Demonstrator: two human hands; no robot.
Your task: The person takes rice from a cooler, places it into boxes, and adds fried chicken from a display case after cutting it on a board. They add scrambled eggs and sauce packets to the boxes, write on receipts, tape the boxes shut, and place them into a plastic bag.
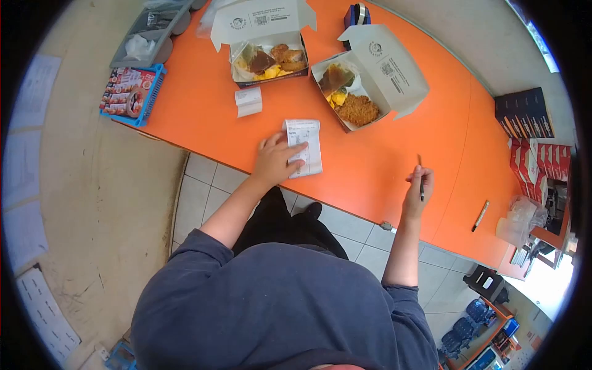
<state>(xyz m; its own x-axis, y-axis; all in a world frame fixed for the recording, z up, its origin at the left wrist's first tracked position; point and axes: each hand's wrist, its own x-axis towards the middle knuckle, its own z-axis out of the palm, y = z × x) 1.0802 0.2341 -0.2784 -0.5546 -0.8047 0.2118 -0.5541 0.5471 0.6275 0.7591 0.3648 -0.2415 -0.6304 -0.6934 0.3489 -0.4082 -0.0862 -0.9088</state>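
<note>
My left hand (275, 161) lies with fingers spread on a printed paper slip (313, 148) near the table's front edge. In my right hand (419, 188) is a slim dark pen (422, 190), pinched between the fingers above the table, its thin end pointing away from me. Beyond the slip stands an open food box (302, 73) with fried chicken, yellow food and a brown sauce packet. To its right, a second open box (382, 117) holds a breaded piece, yellow food and a brown packet. A smaller white receipt (248, 102) lies left of the slip.
A blue basket (157, 86) of red packets and a tape roll sits at the table's left end, beside a grey organizer (123, 54). A marker (480, 216) lies at the right, near red boxes (526, 166) and a plastic container (512, 231).
</note>
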